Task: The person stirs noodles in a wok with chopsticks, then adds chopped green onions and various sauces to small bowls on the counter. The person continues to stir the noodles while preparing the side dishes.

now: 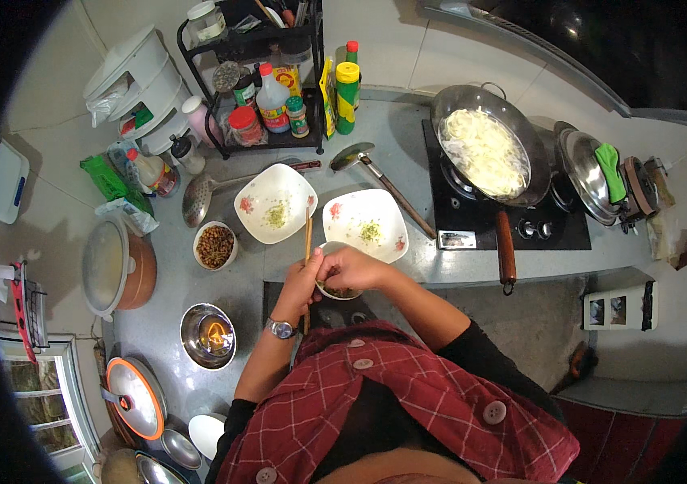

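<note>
My left hand (302, 281), with a watch on its wrist, grips a pair of wooden chopsticks (308, 230) pointing away from me. It is also against the side of a small white bowl (332, 247); whether it bears the bowl's weight is hard to see. Chopped greens (338, 293) show inside that bowl. Over its rim bends my right hand (352, 267), fingertips down in the bowl and partly hidden. Just beyond are two square white bowls with red flowers, a left one (259, 209) and a right one (343, 219), each with chopped greens at the bottom.
Pale noodles sit in a wok (534, 181) on the gas stove (567, 239), its wooden handle (506, 248) jutting towards me. A ladle (389, 181), a skimmer (197, 202), a bowl of brown topping (215, 247) and a metal bowl (192, 330) surround my hands. Behind stands a condiment rack (313, 142).
</note>
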### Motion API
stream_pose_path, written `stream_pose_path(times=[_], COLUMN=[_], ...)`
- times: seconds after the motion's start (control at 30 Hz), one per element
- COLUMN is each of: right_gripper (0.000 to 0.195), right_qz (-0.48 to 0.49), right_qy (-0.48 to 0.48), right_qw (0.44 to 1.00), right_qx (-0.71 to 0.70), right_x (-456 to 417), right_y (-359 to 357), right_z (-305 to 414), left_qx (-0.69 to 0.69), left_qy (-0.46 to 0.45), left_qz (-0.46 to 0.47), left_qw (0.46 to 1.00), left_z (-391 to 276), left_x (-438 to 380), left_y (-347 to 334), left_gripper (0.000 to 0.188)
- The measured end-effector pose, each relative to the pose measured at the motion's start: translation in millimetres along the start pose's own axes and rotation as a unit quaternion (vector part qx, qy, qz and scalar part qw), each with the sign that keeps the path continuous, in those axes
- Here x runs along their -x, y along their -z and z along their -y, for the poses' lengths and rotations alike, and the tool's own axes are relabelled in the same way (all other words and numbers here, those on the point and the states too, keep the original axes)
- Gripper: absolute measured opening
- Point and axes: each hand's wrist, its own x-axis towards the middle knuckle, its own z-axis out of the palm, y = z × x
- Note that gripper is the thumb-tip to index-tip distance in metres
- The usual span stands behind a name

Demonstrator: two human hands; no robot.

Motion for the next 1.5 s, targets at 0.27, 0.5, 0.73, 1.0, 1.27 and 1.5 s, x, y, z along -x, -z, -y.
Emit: stream_pose_path(times=[0.27,0.5,0.73,1.0,1.27,1.5], right_gripper=[0.011,0.008,0.009,0.007,0.019,0.022], right_qz=[-0.21,-0.341,-0.29,-0.087,0.056,0.252], right_qy=[-0.018,0.0,-0.057,0.014,0.312,0.414], right_qw=[0.974,0.923,0.932,0.979,0.886,0.845], right_qx=[-0.085,0.179,-0.211,-0.183,0.34,0.226], right_x=[25.8,10.0,13.5,3.7,-9.5,5.9], right_y=[60.8,79.7,87.8,28.0,-103.6,-204.3], right_z=[18.9,-40.5,-28.2,42.0,57.3,78.5], left_qx=[0.014,0.033,0.081,0.183,0.261,0.208], left_qy=[0.015,-0.007,0.007,-0.037,-0.087,-0.191], left_qz=[-0.007,-0.028,-0.059,-0.108,-0.259,-0.463], left_qw=[1.0,0.999,0.995,0.976,0.926,0.84], left_z=[1.0,12.0,23.9,31.9,89.5,131.4], left_x=[3.4,6.8,17.4,50.1,130.2,226.2], left_y=[-13.4,-11.9,0.3,16.0,25.5,22.1], left_gripper=[0.06,0.06,0.057,0.051,0.047,0.043])
